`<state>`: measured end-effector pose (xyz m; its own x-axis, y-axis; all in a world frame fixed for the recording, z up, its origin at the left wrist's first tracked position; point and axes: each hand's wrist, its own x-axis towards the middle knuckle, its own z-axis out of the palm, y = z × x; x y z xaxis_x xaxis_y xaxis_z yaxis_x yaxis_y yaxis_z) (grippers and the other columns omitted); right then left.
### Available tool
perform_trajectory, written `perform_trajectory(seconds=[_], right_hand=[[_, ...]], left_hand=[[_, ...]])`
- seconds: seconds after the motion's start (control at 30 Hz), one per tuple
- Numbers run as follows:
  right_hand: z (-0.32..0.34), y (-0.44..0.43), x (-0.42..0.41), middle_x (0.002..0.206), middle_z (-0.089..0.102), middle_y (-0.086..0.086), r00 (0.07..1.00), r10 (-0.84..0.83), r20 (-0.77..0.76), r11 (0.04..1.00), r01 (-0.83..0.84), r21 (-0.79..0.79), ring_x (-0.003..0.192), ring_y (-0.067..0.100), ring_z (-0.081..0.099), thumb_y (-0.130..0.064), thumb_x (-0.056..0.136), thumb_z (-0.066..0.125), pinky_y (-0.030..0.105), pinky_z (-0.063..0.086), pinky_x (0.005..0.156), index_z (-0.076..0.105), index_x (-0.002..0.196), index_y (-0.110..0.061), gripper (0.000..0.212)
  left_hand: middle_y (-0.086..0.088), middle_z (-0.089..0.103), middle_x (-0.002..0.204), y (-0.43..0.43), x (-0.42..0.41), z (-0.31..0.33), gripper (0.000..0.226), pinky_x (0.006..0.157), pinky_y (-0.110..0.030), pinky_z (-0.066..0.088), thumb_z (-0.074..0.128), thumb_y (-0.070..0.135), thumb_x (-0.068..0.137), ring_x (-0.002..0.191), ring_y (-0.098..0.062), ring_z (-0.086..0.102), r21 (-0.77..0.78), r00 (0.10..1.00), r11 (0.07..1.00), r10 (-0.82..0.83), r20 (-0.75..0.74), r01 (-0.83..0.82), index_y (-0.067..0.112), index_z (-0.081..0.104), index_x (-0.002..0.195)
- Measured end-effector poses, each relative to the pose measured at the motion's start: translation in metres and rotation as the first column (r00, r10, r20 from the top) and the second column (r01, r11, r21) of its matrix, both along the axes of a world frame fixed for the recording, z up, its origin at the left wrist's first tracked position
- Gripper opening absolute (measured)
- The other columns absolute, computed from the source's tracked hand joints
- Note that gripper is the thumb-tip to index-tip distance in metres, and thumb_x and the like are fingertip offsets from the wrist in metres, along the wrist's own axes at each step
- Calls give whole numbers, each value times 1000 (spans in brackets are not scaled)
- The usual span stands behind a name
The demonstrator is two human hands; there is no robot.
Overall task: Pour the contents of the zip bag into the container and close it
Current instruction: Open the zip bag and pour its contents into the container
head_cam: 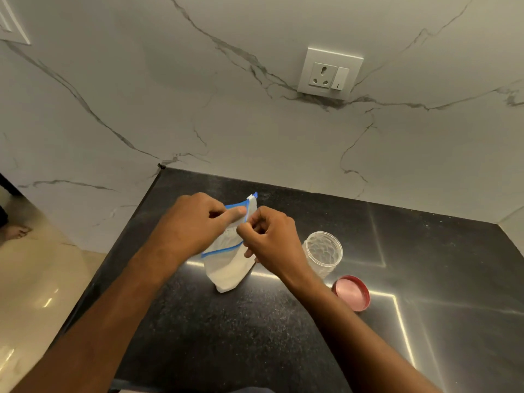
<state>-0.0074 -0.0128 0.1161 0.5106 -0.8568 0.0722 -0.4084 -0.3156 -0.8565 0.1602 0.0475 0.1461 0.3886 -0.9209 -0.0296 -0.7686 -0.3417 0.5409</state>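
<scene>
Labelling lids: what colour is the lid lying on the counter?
The lid is pink with a darker rim, in the head view.

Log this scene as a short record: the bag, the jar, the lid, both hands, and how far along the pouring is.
bag: clear with a blue zip, white powder inside, held over the counter
left hand: pinches the bag's top edge
right hand: pinches the same edge, opposite side
zip: cannot tell if open
jar: clear, upright, uncovered, looks empty, right of the bag
lid: pink, lying on the counter beside the jar
stage: nothing poured yet
</scene>
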Motion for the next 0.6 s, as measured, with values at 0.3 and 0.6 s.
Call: perform_trajectory(seconds=[0.3,0.6], right_hand=[[0,7,-1,81,76,3,998,51,-37,994,-55,-97,68,21,73,-27,99,62,49,62,68,70,97,-14,15],[28,-34,-81,80,77,7,869,-253,424,965,257,49,64,19,73,-20,96,72,23,55,54,76,91,-14,9]], left_hand=[[-6,77,74,-36,-27,18,40,69,-33,57,65,38,102,76,-25,75,44,976,996,-73,-207,84,12,79,76],[2,80,81,-40,-36,68,32,68,-27,65,68,42,100,75,-15,80,-362,953,932,-101,-287,-11,15,81,91]])
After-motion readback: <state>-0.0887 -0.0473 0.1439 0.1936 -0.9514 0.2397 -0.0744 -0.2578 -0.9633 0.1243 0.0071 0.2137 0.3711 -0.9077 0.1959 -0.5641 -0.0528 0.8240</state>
